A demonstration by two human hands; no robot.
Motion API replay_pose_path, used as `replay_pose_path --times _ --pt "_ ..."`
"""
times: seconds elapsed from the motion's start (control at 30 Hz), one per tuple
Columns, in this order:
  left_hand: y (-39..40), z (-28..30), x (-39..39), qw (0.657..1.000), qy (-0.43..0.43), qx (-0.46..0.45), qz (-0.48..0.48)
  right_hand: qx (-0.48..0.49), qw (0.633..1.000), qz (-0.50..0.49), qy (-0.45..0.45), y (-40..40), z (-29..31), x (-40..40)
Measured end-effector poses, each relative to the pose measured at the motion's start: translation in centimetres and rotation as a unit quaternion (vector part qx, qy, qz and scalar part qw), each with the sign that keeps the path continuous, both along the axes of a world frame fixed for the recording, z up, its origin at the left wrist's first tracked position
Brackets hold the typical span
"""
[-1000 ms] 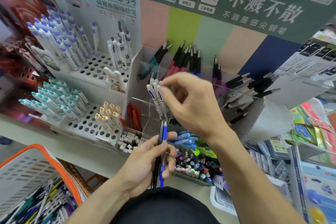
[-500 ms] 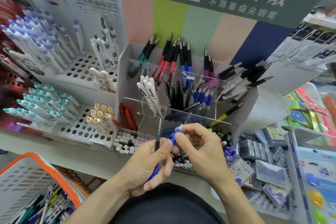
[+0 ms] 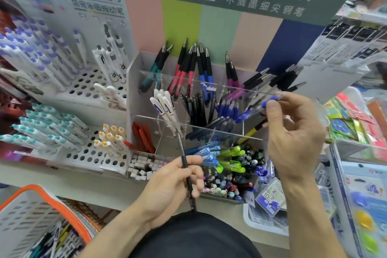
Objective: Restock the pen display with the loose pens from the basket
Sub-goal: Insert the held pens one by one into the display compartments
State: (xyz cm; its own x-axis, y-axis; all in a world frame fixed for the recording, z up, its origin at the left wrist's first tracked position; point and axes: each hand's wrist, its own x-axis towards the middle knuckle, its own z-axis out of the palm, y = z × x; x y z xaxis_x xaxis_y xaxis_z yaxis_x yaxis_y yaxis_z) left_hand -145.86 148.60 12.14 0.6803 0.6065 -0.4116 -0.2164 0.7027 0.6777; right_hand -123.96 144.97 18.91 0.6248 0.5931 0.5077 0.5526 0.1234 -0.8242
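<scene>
My right hand (image 3: 293, 136) is pinching a blue clear-barrelled pen (image 3: 257, 109) above the clear acrylic display (image 3: 134, 81); my left hand (image 3: 173, 184) is gripping a black pen (image 3: 188, 180); the orange-rimmed basket (image 3: 62, 205) below is holding many more.

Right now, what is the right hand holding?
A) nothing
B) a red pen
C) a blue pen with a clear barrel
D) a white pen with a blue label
C: the right hand pinches a blue pen with a clear barrel, held over the clear display's blue-pen compartment, while the left hand grips a black pen.
</scene>
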Motion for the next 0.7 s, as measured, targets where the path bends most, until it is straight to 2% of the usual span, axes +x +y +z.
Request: replay_pose_path --times 0.1,0.2,0.27,0.37,0.43,0.53,0.6,0.7 --pt "-0.4 0.5 0.1 0.999 0.01 0.04 -0.031 -0.088 0.994 -0.001 -0.068 0.7 -1.1 0.2" --pt "-0.5 0.7 -0.2 0.994 0.049 0.086 -0.046 -0.121 0.987 -0.01 -0.106 1.2 -2.0 0.1" --pt "-0.4 0.8 -0.4 0.994 0.064 0.083 -0.042 -0.133 0.982 -0.003 -0.137 1.3 -2.7 0.0" --pt "-0.4 0.8 -0.3 0.999 0.029 0.04 -0.01 -0.158 0.975 0.002 -0.156 1.4 -3.8 -0.2" --pt "-0.4 0.8 0.0 0.998 0.033 0.053 0.007 -0.159 0.975 -0.024 -0.156 1.3 -4.0 -0.4" --pt "-0.7 0.6 0.2 0.99 0.067 0.125 0.017 -0.089 0.989 -0.029 -0.117 0.5 -3.4 -1.3" --pt "-0.9 0.6 0.3 0.984 0.08 0.152 0.043 -0.065 0.996 0.031 -0.057 -0.3 -2.8 -2.7" --pt "-0.6 0.9 0.1 0.974 0.09 0.192 0.078 -0.103 0.98 0.147 0.084 -1.3 -2.4 -4.9"
